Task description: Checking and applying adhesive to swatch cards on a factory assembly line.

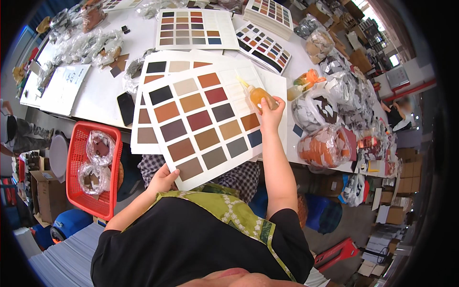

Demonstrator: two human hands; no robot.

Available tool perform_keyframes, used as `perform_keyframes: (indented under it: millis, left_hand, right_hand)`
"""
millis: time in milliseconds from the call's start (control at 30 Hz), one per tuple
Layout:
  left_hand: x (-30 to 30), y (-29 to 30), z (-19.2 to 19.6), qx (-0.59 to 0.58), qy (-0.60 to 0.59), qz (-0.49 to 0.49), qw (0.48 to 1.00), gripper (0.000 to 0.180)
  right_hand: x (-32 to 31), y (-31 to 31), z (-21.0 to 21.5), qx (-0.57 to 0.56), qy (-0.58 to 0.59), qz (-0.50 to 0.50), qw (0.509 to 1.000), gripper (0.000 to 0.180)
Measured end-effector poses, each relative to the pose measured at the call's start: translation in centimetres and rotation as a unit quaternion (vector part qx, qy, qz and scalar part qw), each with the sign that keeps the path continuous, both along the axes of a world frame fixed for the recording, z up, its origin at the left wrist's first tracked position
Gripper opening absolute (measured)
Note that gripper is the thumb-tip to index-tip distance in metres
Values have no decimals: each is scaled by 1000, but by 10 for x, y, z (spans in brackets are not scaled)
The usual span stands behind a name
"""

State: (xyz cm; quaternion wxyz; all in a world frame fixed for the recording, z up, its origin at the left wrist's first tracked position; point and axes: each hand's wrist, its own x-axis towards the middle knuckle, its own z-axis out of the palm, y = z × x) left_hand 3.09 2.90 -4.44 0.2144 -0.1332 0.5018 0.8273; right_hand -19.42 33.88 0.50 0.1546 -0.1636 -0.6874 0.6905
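A: Workroom, cluttered; white table (100, 91) fills the upper half of the view. Log the main item.

B: Swatch card (203, 122), white, with a grid of leather-like squares in browns, reds and greys. It lies tilted at centre frame, overlapping a second card (158, 71) toward 11 o'clock.

A: Left hand?

B: Left hand (163, 179) at 7 o'clock of the card, fingers and thumb pinching its lower corner.

A: Right hand?

B: Right hand (270, 115) at 3 o'clock of the card, fingers closed around a small glue bottle (257, 94) with amber contents. Nozzle points toward 10 o'clock, tip over the card's upper right blank squares. Contact with the card: cannot tell.

A: Surroundings?

B: Black phone (126, 108) at 9 o'clock on the table. Red basket (76, 191) with bagged scraps at 8 o'clock, below the table edge. Clear bag of orange pieces (325, 146) at 3 o'clock. More colour cards (193, 29) at 12 o'clock.
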Motion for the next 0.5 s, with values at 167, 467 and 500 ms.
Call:
perform_keyframes:
  millis: [167, 467, 500]
  left_hand:
    - [-1, -1, 3, 3, -6, -1, 1000, 34]
    - [1, -2, -2, 21, 4, 2, 1000, 35]
    - [1, -2, -1, 17, 3, -4, 1000, 35]
  right_hand:
    - [7, -8, 0, -22, -8, 24, 999, 39]
    - [-13, -17, 14, -74, -4, 8, 997, 38]
    - [-15, -17, 11, -53, -4, 2, 999, 38]
